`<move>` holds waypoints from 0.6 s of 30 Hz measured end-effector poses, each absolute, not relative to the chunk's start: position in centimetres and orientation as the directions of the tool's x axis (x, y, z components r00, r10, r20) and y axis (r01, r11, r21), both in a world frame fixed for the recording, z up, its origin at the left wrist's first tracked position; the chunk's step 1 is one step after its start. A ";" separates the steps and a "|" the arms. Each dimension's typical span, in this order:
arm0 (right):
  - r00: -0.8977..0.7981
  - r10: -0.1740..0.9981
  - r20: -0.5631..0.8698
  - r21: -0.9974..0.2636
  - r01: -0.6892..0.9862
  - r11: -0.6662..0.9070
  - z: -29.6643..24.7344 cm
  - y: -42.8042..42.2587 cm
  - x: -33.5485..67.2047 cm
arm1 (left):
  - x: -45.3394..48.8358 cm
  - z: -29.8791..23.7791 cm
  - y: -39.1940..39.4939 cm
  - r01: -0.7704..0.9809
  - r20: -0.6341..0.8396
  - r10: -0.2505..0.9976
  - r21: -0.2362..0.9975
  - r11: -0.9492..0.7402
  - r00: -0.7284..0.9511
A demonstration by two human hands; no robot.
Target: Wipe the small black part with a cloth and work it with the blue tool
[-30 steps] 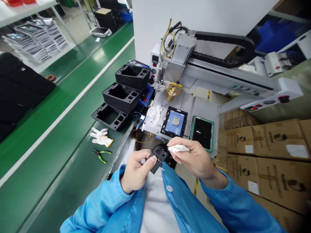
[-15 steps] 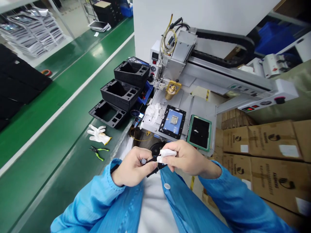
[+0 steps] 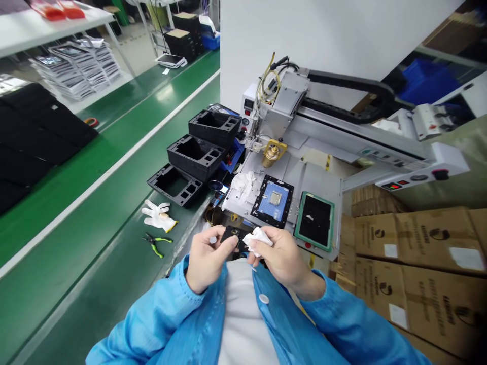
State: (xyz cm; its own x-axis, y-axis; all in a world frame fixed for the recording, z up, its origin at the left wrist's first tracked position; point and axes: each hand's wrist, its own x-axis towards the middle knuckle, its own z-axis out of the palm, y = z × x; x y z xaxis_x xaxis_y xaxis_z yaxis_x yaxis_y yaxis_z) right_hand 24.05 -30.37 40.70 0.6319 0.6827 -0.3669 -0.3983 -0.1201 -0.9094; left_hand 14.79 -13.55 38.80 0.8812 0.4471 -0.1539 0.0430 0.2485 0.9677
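My left hand (image 3: 207, 261) is closed around a small black plastic part (image 3: 233, 236), held near my chest. My right hand (image 3: 280, 256) pinches a crumpled white cloth (image 3: 257, 238) and presses it against the right side of that part. Both sleeves are blue. Just beyond my hands lies the machine's work plate (image 3: 304, 175), carrying a black frame with a blue insert (image 3: 274, 200) and a green-rimmed black fixture (image 3: 316, 219).
Stacks of black plastic trays (image 3: 198, 154) stand left of the dispensing machine (image 3: 281, 106). A white glove (image 3: 159, 215) and green-handled pliers (image 3: 157, 242) lie on the green conveyor belt (image 3: 76, 243). Cardboard boxes (image 3: 418, 263) are stacked at the right. Another white cloth (image 3: 243, 183) rests on the plate.
The black part has turned in my left hand from tilted face-on to edge-on, then flatter. My right hand brought the cloth against it and rubs across it. The camera has shifted slightly.
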 end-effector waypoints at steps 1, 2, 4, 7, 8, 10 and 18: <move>0.596 0.714 -0.367 -0.907 -0.399 -0.133 40.6 -30.6 24.2 | 15.0 38.8 -13.5 0.039 -0.160 0.469 0.966 0.257 0.868; 0.568 0.737 -0.367 -0.905 -0.400 -0.143 40.5 -31.0 24.5 | 15.2 38.9 -13.5 0.037 -0.166 0.480 0.963 0.266 0.861; 0.552 0.750 -0.363 -0.902 -0.410 -0.135 40.4 -31.8 25.3 | 15.5 39.0 -13.2 0.043 -0.180 0.478 0.958 0.283 0.860; 0.529 0.770 -0.356 -0.886 -0.452 -0.100 41.0 -32.9 26.7 | 15.7 39.4 -12.7 0.066 -0.204 0.441 0.949 0.309 0.874; 0.492 0.792 -0.360 -0.879 -0.463 -0.111 41.6 -33.0 27.0 | 15.7 39.6 -12.6 0.074 -0.211 0.419 0.945 0.318 0.883; 0.398 0.841 -0.365 -0.881 -0.439 -0.175 42.9 -32.8 27.6 | 15.7 40.0 -12.5 0.089 -0.216 0.365 0.938 0.334 0.906; 0.217 0.838 -0.501 -0.852 0.044 -0.521 45.2 -30.4 28.1 | 16.2 41.8 -12.3 0.207 -0.220 0.158 0.974 0.097 0.963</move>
State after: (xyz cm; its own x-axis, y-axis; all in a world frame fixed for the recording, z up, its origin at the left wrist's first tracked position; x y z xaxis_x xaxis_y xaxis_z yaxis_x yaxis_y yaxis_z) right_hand 28.07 -30.42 45.20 0.2170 0.8378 -0.5010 0.0445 -0.5212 -0.8523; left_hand 16.25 -12.30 41.76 0.9626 0.1582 -0.2202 0.2068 0.0968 0.9736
